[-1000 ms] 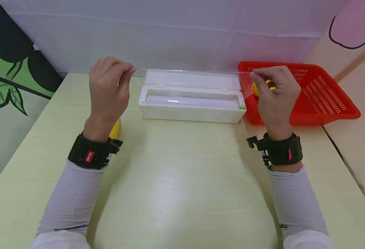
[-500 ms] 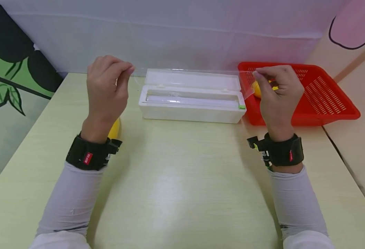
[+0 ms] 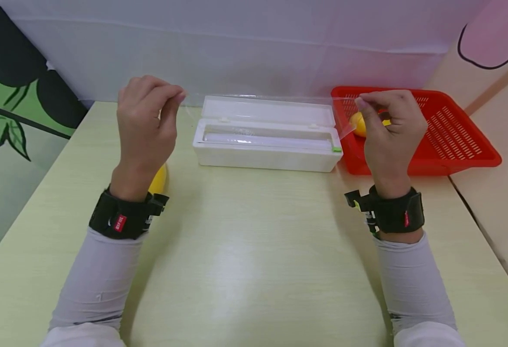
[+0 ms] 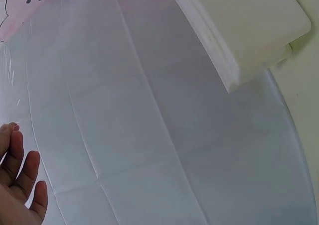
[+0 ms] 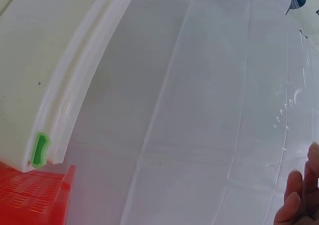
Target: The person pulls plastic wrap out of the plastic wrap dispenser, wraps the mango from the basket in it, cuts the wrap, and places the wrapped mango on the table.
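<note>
A clear sheet of plastic wrap is stretched between the two raised hands; only its upper edge and some glints show. My left hand pinches one corner between thumb and fingertips. The opposite corner is pinched the same way by my right hand. Below and behind the sheet stands a white wrap dispenser box, its lid tipped back, with a roll inside. A green slider sits at its right end. Whether the sheet still joins the roll, I cannot tell.
A red basket stands right of the box, behind the right hand, with a yellow-orange round thing inside. Another yellow thing lies on the pale table, mostly hidden by the left wrist. A cloth backdrop hangs behind.
My left hand has drifted slightly left and up, and my right hand slightly right, so they are farther apart with the wrap between them. Box and basket have stayed put.
</note>
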The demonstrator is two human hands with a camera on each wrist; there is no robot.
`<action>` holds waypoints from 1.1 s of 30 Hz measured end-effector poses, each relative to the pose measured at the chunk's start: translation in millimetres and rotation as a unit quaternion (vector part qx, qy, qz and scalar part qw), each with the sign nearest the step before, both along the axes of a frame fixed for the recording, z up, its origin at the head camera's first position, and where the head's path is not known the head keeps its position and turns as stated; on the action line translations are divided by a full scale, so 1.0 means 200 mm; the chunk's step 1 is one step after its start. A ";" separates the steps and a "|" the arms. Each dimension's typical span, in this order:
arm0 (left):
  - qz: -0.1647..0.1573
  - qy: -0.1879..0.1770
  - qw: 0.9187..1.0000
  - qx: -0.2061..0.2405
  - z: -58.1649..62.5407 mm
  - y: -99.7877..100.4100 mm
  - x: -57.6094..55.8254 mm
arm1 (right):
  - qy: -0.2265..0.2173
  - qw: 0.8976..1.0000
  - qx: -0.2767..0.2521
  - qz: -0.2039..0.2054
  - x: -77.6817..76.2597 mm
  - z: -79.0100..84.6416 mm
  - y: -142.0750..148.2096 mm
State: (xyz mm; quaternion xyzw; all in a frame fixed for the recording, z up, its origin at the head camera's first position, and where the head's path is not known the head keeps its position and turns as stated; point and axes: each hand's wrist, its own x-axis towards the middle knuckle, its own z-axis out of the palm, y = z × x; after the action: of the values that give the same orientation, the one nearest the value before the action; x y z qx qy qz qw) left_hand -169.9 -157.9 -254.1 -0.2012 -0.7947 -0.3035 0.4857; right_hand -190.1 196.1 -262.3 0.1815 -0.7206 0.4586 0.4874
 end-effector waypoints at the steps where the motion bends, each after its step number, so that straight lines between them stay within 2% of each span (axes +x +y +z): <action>1: 0.000 0.001 1.000 0.001 0.00 0.00 0.00 | 0.001 1.000 -0.002 0.002 0.00 0.00 0.00; 14: 0.002 0.011 1.000 0.010 0.01 0.00 0.00 | 0.003 1.000 -0.023 0.005 0.01 0.02 -0.01; 33: 0.008 0.014 1.000 0.000 0.06 0.01 0.04 | 0.003 0.998 -0.054 0.012 0.04 0.07 -0.02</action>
State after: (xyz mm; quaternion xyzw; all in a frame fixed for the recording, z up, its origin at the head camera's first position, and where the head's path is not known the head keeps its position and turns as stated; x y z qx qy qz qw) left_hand -161.7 -156.1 -241.7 -0.1994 -0.7893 -0.2965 0.4993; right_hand -181.5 192.9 -247.5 0.1650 -0.6913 0.5019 0.4930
